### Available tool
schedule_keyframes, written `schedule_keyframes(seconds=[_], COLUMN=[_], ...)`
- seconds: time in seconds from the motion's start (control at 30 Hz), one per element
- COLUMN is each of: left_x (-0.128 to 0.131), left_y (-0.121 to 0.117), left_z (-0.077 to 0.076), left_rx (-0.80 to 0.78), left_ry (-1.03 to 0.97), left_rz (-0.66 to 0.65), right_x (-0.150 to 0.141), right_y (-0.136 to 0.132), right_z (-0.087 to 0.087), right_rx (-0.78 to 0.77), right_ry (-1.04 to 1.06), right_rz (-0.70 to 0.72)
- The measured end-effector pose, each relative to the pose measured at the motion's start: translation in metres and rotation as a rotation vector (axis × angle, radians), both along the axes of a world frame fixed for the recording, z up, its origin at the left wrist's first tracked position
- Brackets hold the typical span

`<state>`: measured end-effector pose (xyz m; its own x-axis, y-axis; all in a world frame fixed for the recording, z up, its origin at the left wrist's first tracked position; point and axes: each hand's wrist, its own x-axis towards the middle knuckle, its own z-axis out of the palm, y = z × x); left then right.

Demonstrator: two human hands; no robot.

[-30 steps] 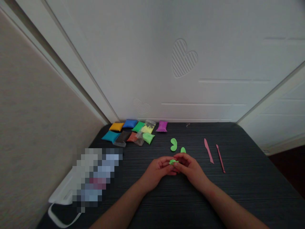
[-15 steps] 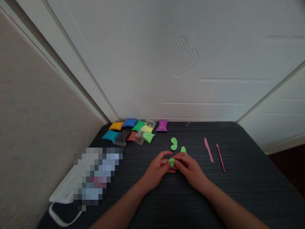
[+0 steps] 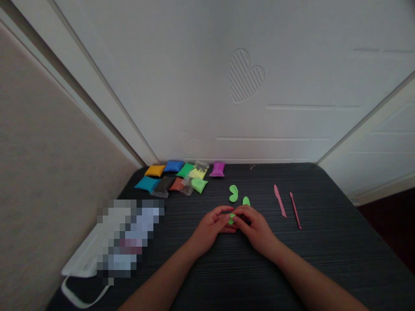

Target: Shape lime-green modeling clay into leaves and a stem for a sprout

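Between my two hands is a small piece of light green modelling clay (image 3: 231,219), partly covered by my fingers. My left hand (image 3: 214,224) grips it from the left with the thumb on top. From the right, my right hand (image 3: 254,222) pinches the same piece between thumb and fingers. Just beyond the hands lies a curved, heart-like green clay shape (image 3: 234,193). A rounded green clay piece (image 3: 246,201) lies beside it, its near end hidden behind my right hand.
To the right lie a pink plastic knife (image 3: 280,201) and a thin pink modelling tool (image 3: 295,211). Several coloured clay packets (image 3: 148,184) sit at the back left, with a purple packet (image 3: 217,169) near the wall. A white strap (image 3: 81,304) and a blurred item lie at left.
The whole view has shifted slightly, so things appear a little further left. My thumbs now cover more of the clay piece, and both hands still hold it.
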<state>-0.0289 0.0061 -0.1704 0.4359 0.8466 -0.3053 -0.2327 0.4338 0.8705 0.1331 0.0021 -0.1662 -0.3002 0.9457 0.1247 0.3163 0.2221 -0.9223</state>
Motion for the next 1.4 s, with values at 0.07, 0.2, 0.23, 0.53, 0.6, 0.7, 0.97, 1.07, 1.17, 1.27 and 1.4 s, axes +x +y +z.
schedule_keyframes(seconds=[0.07,0.2,0.23,0.53,0.6,0.7,0.97,1.07,1.17,1.27,1.4], left_x=[-0.0002,-0.0005,-0.0005,-0.001,-0.0011,-0.0007,-0.0007,-0.0011,-0.0013,-0.0017,-0.002], left_y=[0.0005,0.001,0.001,0.0003,0.0003,0.0008,0.0012,0.0013,0.0015,0.0016,0.0014], left_z=[-0.0012,-0.0026,-0.0028,-0.0054,-0.0057,-0.0063,-0.007,-0.0038,-0.0004,0.0009,0.0008], left_rx=[-0.006,-0.001,0.001,0.019,0.02,0.019,0.018,0.038,0.082,0.118,0.119], left_ry=[-0.003,-0.016,-0.013,0.02,0.027,0.023,0.021,0.045,0.066,0.077,0.083], left_rz=[-0.002,0.001,0.001,0.005,0.002,0.004,0.026,0.023,0.008,-0.004,0.001], right_x=[0.0,0.0004,0.0004,0.0001,-0.0002,-0.0006,-0.001,-0.0006,-0.0002,0.0001,0.0003], right_y=[0.0,-0.0006,-0.0008,-0.0012,-0.0013,-0.0022,-0.0043,-0.0045,-0.0043,-0.0041,-0.0049], right_z=[-0.001,-0.0014,-0.0013,-0.0035,-0.0034,-0.0027,0.0017,0.0029,0.0032,0.0029,0.0024], right_rx=[0.01,0.022,0.023,0.042,0.047,0.05,0.061,0.05,0.033,0.021,0.01], right_ry=[-0.008,-0.019,-0.022,-0.036,-0.046,-0.053,-0.053,-0.075,-0.093,-0.097,-0.094], right_rz=[0.003,0.002,0.002,0.002,0.001,-0.001,-0.04,-0.045,-0.054,-0.053,-0.047])
